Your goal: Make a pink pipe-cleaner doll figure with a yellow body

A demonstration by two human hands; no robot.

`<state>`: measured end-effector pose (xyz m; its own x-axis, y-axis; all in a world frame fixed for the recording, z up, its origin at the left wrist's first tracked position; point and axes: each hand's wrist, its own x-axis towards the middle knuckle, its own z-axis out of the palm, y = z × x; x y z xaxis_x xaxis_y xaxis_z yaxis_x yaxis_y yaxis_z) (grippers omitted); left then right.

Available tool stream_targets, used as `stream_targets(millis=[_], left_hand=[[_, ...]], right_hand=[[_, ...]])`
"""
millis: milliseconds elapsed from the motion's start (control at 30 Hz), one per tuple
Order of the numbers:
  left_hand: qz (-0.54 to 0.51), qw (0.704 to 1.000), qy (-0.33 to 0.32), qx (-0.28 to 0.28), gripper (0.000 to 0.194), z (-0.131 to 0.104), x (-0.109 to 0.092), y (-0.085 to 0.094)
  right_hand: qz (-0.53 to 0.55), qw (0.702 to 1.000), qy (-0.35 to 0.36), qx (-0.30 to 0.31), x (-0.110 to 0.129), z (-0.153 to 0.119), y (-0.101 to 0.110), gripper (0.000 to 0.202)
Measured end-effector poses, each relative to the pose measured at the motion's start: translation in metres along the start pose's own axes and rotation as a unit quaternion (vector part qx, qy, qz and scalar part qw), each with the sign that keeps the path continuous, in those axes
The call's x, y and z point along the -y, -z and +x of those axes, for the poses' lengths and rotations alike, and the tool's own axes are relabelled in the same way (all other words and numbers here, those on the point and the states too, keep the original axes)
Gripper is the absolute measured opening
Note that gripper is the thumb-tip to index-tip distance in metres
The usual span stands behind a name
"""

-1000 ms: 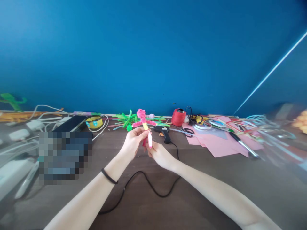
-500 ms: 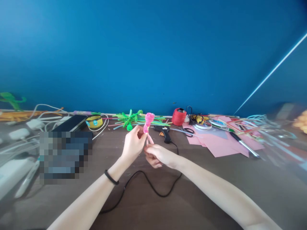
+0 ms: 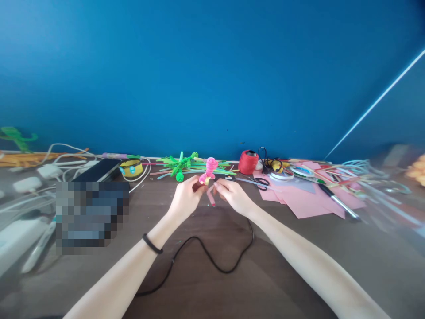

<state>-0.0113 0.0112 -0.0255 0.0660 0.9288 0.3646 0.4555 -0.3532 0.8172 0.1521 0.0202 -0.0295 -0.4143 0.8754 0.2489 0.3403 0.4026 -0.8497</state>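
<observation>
Above the table, between my hands, is a small pink pipe-cleaner figure [image 3: 211,166] with a round coiled top and a bit of yellow lower down. My left hand [image 3: 187,195] is closed in a pinch on its left side. A paler pink pipe-cleaner piece [image 3: 211,197] hangs slanting from its underside. My right hand [image 3: 234,195] has its thumb and fingers pressed together at the right side of this piece. Its fingertips partly hide the contact. Behind my right hand the glue gun is mostly covered, with its black cord [image 3: 229,271] curving across the table.
Green pipe-cleaner shapes [image 3: 181,166] and loose stems lie by the blue wall. Right of them are a red spool [image 3: 248,162], black scissors [image 3: 262,181], pink paper sheets [image 3: 299,206] and a black-and-silver pen [image 3: 338,201]. White cables, chargers and a yellow roll [image 3: 131,169] sit left.
My right hand has moved up and right, from below the figure to its right side, now covering the glue gun. The figure has shifted slightly right, and its pale pink piece now hangs in view.
</observation>
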Motion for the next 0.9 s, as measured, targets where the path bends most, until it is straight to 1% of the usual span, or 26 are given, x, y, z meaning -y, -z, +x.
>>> stream_targets(millis=[67, 133, 167, 267, 367, 467, 633, 767, 800, 833, 900], left_hand=[[-0.066, 0.997, 0.036, 0.028, 0.007, 0.001, -0.002, 0.000], [-0.142, 0.986, 0.065, 0.052, 0.007, 0.002, -0.003, -0.001], [-0.177, 0.980, 0.077, 0.056, 0.007, 0.002, -0.004, -0.002], [-0.248, 0.962, 0.109, 0.040, 0.011, 0.002, -0.004, -0.003], [-0.283, 0.951, 0.124, 0.022, 0.016, 0.003, -0.004, -0.003], [-0.290, 0.949, 0.122, 0.012, 0.017, 0.003, -0.005, -0.003], [-0.261, 0.958, 0.114, 0.023, 0.014, 0.002, -0.005, -0.003], [-0.230, 0.968, 0.101, 0.016, 0.013, 0.002, -0.003, -0.003], [-0.221, 0.970, 0.101, 0.013, 0.013, 0.002, -0.003, -0.003], [-0.211, 0.972, 0.101, 0.010, 0.013, 0.002, -0.003, -0.003], [-0.200, 0.974, 0.102, 0.005, 0.013, 0.002, -0.003, -0.003]], right_hand=[[0.003, 1.000, -0.008, -0.017, -0.007, 0.003, 0.001, 0.028], [0.023, 0.999, -0.019, -0.019, -0.012, 0.005, 0.000, 0.026], [0.040, 0.999, -0.024, -0.018, -0.013, 0.006, -0.001, 0.026], [0.087, 0.995, -0.046, -0.013, -0.014, 0.005, -0.004, 0.028], [0.078, 0.995, -0.056, 0.013, -0.010, 0.002, -0.008, 0.032], [0.032, 0.998, -0.048, 0.016, -0.005, 0.001, -0.008, 0.035], [-0.052, 0.998, -0.025, -0.034, -0.002, 0.001, -0.007, 0.028], [-0.062, 0.993, 0.004, -0.097, 0.000, 0.000, -0.007, 0.026], [-0.056, 0.994, 0.003, -0.097, 0.002, -0.001, -0.007, 0.026], [-0.043, 0.996, 0.000, -0.084, 0.004, -0.002, -0.007, 0.027], [-0.006, 1.000, -0.006, -0.029, 0.008, -0.003, -0.007, 0.029]])
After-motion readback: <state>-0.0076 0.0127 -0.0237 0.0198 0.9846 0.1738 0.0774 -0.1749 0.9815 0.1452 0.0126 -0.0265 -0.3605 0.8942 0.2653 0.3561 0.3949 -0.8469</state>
